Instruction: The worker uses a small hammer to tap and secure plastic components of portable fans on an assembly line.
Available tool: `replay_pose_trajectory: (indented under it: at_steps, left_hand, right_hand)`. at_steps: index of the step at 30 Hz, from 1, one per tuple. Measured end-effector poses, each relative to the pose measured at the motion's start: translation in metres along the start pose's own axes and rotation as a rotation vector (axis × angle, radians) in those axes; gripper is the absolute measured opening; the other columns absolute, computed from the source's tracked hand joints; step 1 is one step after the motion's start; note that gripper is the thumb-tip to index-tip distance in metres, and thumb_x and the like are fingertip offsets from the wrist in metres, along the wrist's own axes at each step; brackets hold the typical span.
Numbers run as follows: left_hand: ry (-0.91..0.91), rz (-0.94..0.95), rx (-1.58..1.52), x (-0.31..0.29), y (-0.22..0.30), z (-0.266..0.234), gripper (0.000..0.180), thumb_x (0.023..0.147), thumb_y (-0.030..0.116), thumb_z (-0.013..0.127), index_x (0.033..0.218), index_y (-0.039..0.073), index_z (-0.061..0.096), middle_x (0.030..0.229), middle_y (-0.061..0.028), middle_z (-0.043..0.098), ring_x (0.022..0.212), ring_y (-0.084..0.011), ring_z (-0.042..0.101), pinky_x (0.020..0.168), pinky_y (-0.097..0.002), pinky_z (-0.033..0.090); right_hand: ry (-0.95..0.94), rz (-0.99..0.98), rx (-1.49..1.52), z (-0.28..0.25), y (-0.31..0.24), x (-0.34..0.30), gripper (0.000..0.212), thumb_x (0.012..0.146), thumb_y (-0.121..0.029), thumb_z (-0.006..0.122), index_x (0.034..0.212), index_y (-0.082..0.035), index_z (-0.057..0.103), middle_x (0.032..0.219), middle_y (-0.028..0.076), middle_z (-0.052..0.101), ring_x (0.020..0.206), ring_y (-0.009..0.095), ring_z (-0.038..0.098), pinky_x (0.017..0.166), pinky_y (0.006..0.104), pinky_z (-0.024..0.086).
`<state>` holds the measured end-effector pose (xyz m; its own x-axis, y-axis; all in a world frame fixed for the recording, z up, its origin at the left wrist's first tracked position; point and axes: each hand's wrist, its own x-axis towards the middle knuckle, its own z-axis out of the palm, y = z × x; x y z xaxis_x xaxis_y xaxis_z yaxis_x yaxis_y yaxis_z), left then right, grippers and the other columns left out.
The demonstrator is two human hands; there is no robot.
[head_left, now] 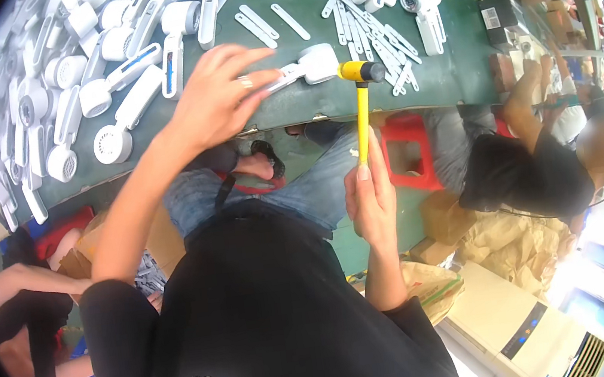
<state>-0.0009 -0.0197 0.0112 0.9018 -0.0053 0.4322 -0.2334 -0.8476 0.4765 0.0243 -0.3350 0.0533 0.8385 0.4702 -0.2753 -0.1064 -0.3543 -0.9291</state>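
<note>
My left hand (219, 97) is over the near edge of the green table, its thumb and a finger at the handle of a white shower head (318, 63). One other finger stretches out above the handle. The shower head lies on its side, its round end pointing right. In my right hand (373, 198) is a small mallet (362, 109), gripped low on its yellow handle and held upright. The mallet's yellow and black head is just right of the shower head. Past it lies a loose pile of narrow grey-white strips (365, 26).
Many white shower heads (119, 41) crowd the left of the green table (455, 87), with more at the far side. A dark box (506, 19) stands at the right. Co-workers sit at both sides. A red stool (421, 147) and cartons (450, 217) are below.
</note>
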Motion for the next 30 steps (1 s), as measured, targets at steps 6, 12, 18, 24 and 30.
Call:
replay_pose_trajectory:
  at_steps: [6, 12, 18, 24, 30]
  left_hand:
    - [0.177, -0.062, -0.001, -0.035, -0.008, 0.032, 0.038, 0.089, 0.017, 0.083, 0.127, 0.014, 0.077, 0.121, -0.0108, 0.076, 0.104, -0.0344, 0.071, 0.099, -0.0455, 0.057]
    - [0.258, -0.025, -0.043, -0.031, -0.005, 0.036, 0.032, 0.089, 0.008, 0.082, 0.120, 0.009, 0.079, 0.105, -0.0098, 0.078, 0.095, -0.0329, 0.072, 0.091, -0.0426, 0.059]
    - [0.232, -0.065, -0.065, -0.036, -0.004, 0.037, 0.033, 0.090, 0.007, 0.082, 0.122, 0.011, 0.079, 0.109, -0.0106, 0.078, 0.101, -0.0326, 0.073, 0.096, -0.0419, 0.060]
    - [0.250, -0.061, -0.045, -0.032, -0.006, 0.039, 0.031, 0.089, 0.006, 0.082, 0.120, 0.010, 0.080, 0.108, -0.0111, 0.077, 0.098, -0.0321, 0.073, 0.098, -0.0430, 0.060]
    - [0.260, -0.061, -0.031, -0.030, -0.008, 0.041, 0.032, 0.089, 0.004, 0.082, 0.121, 0.010, 0.080, 0.105, -0.0108, 0.077, 0.097, -0.0304, 0.073, 0.099, -0.0438, 0.060]
  right_hand:
    - [-0.078, 0.019, -0.336, 0.016, -0.028, 0.008, 0.056, 0.114, -0.012, 0.046, 0.168, -0.005, 0.033, 0.095, 0.018, 0.069, 0.079, 0.025, 0.068, 0.078, 0.0373, 0.056]
    - [0.068, -0.233, -0.394, 0.037, -0.026, 0.007, 0.058, 0.111, -0.007, 0.047, 0.167, -0.003, 0.033, 0.128, 0.035, 0.068, 0.112, 0.048, 0.072, 0.090, 0.0445, 0.058]
    - [0.122, -0.404, -0.555, 0.038, -0.018, 0.022, 0.055, 0.115, -0.016, 0.044, 0.169, -0.014, 0.033, 0.109, 0.033, 0.070, 0.093, 0.041, 0.075, 0.083, 0.0461, 0.056]
    - [-0.013, -0.268, -0.575, 0.034, -0.026, 0.018, 0.064, 0.109, -0.007, 0.049, 0.169, -0.007, 0.027, 0.121, 0.037, 0.069, 0.105, 0.055, 0.069, 0.081, 0.0525, 0.058]
    - [-0.052, -0.056, -0.536, 0.042, -0.025, 0.018, 0.060, 0.111, -0.009, 0.047, 0.168, -0.007, 0.029, 0.123, 0.039, 0.067, 0.101, 0.055, 0.070, 0.080, 0.0544, 0.058]
